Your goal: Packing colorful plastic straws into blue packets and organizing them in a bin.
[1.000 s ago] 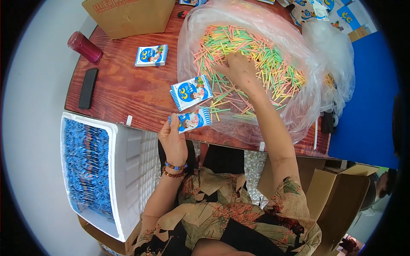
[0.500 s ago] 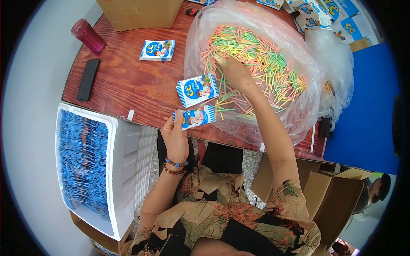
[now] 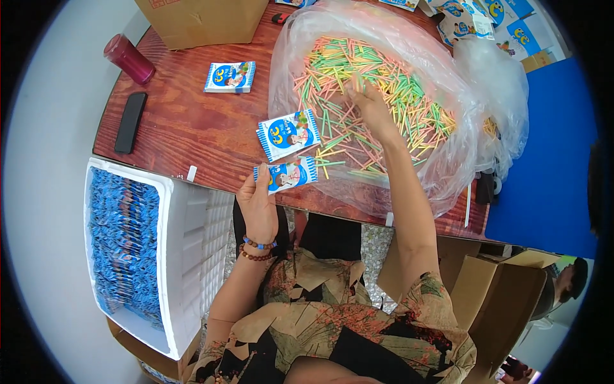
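Observation:
My left hand (image 3: 258,203) pinches a small blue-and-white printed packet (image 3: 293,175) by its left end, just over the table's front edge. Directly beyond it lie a few similar packets (image 3: 288,134), stacked on the table. My right hand (image 3: 372,110) reaches into a large clear plastic bag (image 3: 291,54) spread on the table. Inside the bag is a heap of thin pink, green and yellow sticks (image 3: 409,89). The fingers of that hand are drawn together above the heap, with what look like a few sticks between the tips.
Farther left are another packet stack (image 3: 229,77), a black phone (image 3: 130,123) and a dark red tumbler (image 3: 130,59). A cardboard box (image 3: 204,22) stands behind. At lower left, a white foam box (image 3: 167,269) holds rows of blue packets. A blue panel (image 3: 543,153) lies right.
My right hand has moved a little to the right across the heap, its fingertips lifting clear of the left side. My left hand keeps its hold on the packet.

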### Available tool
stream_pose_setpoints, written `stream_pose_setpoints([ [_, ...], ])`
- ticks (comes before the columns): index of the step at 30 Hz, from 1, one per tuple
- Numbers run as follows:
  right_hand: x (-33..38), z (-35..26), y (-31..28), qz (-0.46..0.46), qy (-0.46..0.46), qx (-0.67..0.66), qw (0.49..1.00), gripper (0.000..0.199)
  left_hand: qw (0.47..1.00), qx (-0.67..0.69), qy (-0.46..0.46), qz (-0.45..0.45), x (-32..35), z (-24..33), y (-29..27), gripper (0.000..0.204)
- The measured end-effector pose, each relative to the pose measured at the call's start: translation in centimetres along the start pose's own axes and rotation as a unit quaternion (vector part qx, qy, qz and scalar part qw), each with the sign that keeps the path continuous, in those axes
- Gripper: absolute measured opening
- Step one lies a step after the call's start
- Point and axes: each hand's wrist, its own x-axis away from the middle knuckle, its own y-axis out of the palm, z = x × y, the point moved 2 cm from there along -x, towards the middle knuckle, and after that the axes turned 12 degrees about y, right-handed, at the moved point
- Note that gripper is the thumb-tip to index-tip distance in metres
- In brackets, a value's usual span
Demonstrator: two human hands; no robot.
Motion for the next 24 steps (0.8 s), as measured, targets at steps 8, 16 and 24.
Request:
stream_pose_setpoints([
  [8,1.0,0.0,-0.6,-0.018,0.003,-0.12,0.993,0.027,1.0,-0.001,0.003,-0.002,0.0,0.0,-0.1,0.019],
  [16,1.6,1.8,0.4,-0.006,-0.012,-0.139,0.99,0.025,1.0,-0.004,0.004,-0.012,0.0,0.0,-0.2,0.017],
  [24,1.3,1.9,-0.8,0.017,-0.108,-0.164,0.98,0.014,1.0,-0.001,-0.008,0.002,0.1,0.1,0.2,0.017],
])
